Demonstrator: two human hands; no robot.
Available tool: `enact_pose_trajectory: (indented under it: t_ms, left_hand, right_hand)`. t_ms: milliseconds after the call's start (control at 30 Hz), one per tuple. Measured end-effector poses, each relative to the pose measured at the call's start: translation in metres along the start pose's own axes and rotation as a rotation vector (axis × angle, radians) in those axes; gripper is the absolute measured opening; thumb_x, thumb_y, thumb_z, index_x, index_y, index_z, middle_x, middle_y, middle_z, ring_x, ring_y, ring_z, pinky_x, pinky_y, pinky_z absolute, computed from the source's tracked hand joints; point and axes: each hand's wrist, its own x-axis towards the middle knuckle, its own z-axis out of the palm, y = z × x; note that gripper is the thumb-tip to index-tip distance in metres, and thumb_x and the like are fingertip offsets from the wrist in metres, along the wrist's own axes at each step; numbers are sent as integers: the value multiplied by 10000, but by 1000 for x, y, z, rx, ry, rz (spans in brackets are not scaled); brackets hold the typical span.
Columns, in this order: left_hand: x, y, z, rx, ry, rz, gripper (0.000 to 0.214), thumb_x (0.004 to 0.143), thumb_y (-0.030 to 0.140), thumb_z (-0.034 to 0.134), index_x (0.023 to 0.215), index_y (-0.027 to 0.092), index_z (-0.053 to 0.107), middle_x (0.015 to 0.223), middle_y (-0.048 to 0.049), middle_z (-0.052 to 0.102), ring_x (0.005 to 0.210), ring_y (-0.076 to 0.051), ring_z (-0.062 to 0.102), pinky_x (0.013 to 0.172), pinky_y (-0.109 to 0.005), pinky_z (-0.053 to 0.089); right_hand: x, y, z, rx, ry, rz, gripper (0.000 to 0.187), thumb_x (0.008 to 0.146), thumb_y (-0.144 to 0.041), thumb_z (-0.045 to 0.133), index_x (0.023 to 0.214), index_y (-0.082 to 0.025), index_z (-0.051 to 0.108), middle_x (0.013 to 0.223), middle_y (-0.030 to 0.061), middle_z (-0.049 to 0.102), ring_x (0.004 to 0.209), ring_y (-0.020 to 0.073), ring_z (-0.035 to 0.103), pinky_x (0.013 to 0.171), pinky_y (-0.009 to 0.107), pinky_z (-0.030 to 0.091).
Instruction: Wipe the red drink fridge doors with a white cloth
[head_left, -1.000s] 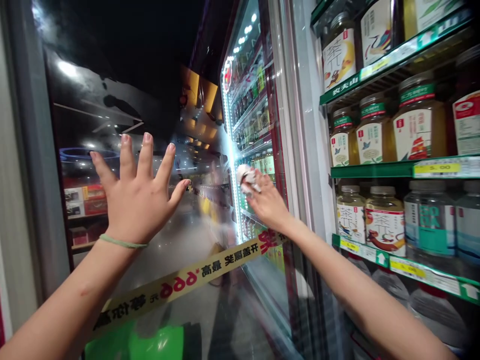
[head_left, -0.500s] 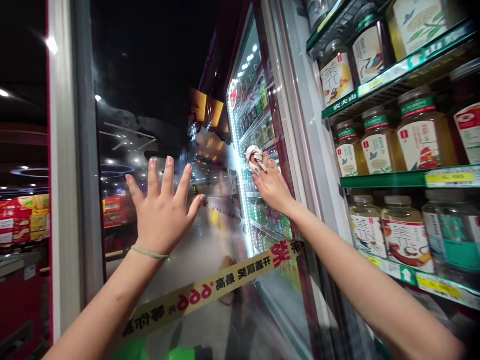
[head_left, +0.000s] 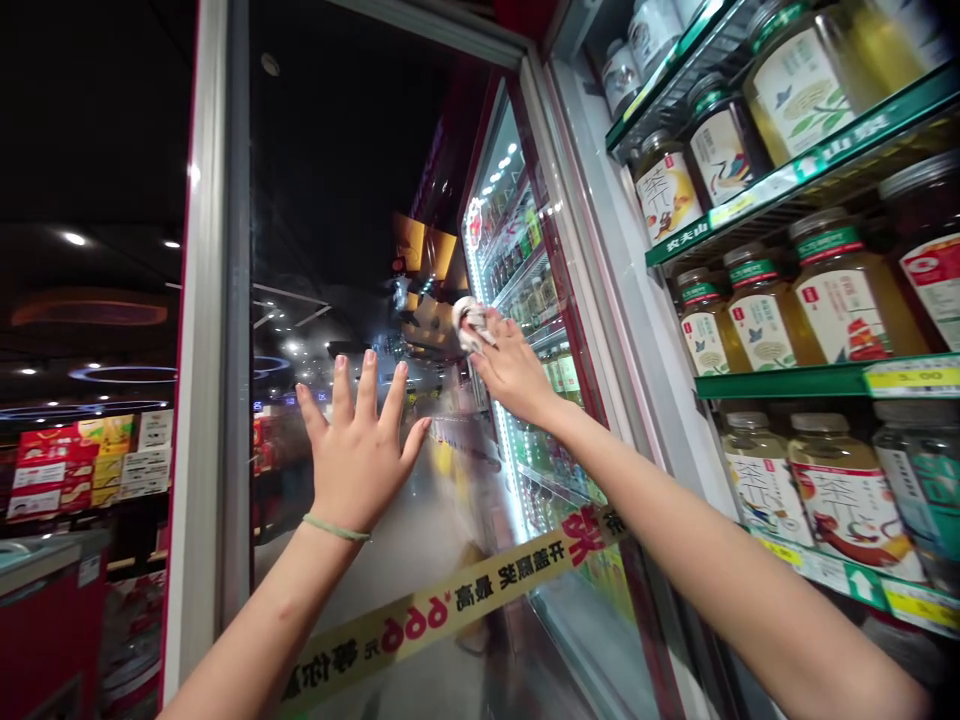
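Observation:
My left hand (head_left: 365, 447) lies flat on the inner glass of an open cooler door (head_left: 352, 180), fingers spread, a green band at the wrist. Higher and to the right, my right hand (head_left: 507, 365) presses a crumpled white cloth (head_left: 468, 323) against the same glass. A yellow banner with red characters (head_left: 457, 600) runs slantwise across the lower part of the door. The glass reflects lit shelves and ceiling lights.
The cooler's green-edged shelves (head_left: 780, 380) on the right carry several tea bottles with white labels (head_left: 829, 283) and larger water bottles below. The door's grey frame (head_left: 206, 350) stands at the left, with red shop displays (head_left: 67, 465) beyond it.
The view has shifted up and to the left, so the door frame shows more. My right hand has slid the cloth up the glass and a little left. My left hand stays flat on the glass.

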Motion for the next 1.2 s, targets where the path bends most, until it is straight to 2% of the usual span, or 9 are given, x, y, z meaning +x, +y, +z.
enact_pose_trajectory:
  t_ms: [133, 233, 300, 500, 700, 900, 1067, 1133, 1200]
  left_hand:
    - [1, 2, -2, 13, -5, 4, 672, 992, 496, 529, 1604, 286, 350, 1697, -152, 247, 1597, -414, 126, 1220, -781, 23]
    - [1, 3, -2, 22, -1, 2, 677, 986, 486, 542, 1602, 277, 356, 1694, -155, 255, 1595, -420, 135, 1216, -790, 35]
    - [1, 2, -2, 21, 4, -1, 680, 981, 479, 551, 1603, 287, 353, 1693, -148, 263, 1594, -418, 146, 1214, -794, 48]
    - [2, 2, -2, 36, -5, -15, 706, 993, 484, 516, 1619, 229, 313, 1686, -165, 271, 1587, -423, 176, 1217, -787, 79]
    - [1, -1, -6, 65, -29, -7, 688, 994, 504, 504, 1602, 217, 358, 1679, -155, 296, 1579, -422, 209, 1227, -765, 113]
    - [-3, -19, -14, 99, -47, 74, 612, 1015, 484, 476, 1585, 274, 395, 1662, -87, 357, 1561, -352, 301, 1259, -650, 175]
    - [1, -25, -20, 117, -50, 103, 575, 1014, 507, 477, 1547, 291, 462, 1629, -74, 431, 1519, -342, 381, 1230, -615, 232]
    - [2, -27, -23, 125, -44, 113, 555, 1013, 507, 483, 1523, 289, 494, 1614, -73, 457, 1502, -338, 407, 1216, -600, 264]
    - [2, -33, -27, 132, -42, 141, 521, 1014, 481, 498, 1493, 278, 530, 1590, -75, 493, 1476, -325, 444, 1189, -558, 331]
  right_hand:
    - [-4, -3, -4, 10, -80, -121, 539, 1092, -467, 250, 1608, -355, 362, 1737, -60, 134, 1615, 192, 116, 1337, 499, 153]
    - [11, 13, -6, 19, -18, 61, 587, 1087, -469, 245, 1635, -272, 320, 1735, 7, 148, 1614, 247, 122, 1325, 558, 154]
    - [30, 14, -7, 14, 13, 101, 607, 1087, -464, 238, 1651, -243, 274, 1734, 28, 137, 1615, 256, 106, 1325, 562, 146]
    - [40, -10, -4, -20, -37, -178, 535, 1086, -425, 306, 1604, -317, 387, 1733, -38, 146, 1612, 200, 128, 1337, 479, 156]
    - [77, -1, -7, 11, 33, -17, 579, 1082, -406, 295, 1634, -236, 328, 1730, 26, 164, 1611, 245, 142, 1323, 539, 168]
    - [83, -15, -8, 18, -32, -286, 535, 1080, -401, 331, 1592, -270, 416, 1722, 1, 203, 1608, 204, 166, 1334, 484, 156]
    - [107, -9, -13, 20, 28, -65, 572, 1082, -390, 328, 1628, -220, 340, 1722, 50, 218, 1607, 255, 168, 1322, 539, 162]
    - [117, -20, -10, 24, 33, -125, 568, 1084, -388, 324, 1626, -220, 347, 1727, 46, 202, 1608, 253, 165, 1325, 529, 156]
    - [117, -31, -6, 29, 19, -280, 551, 1085, -395, 323, 1614, -250, 376, 1731, 20, 187, 1607, 237, 173, 1329, 507, 154]
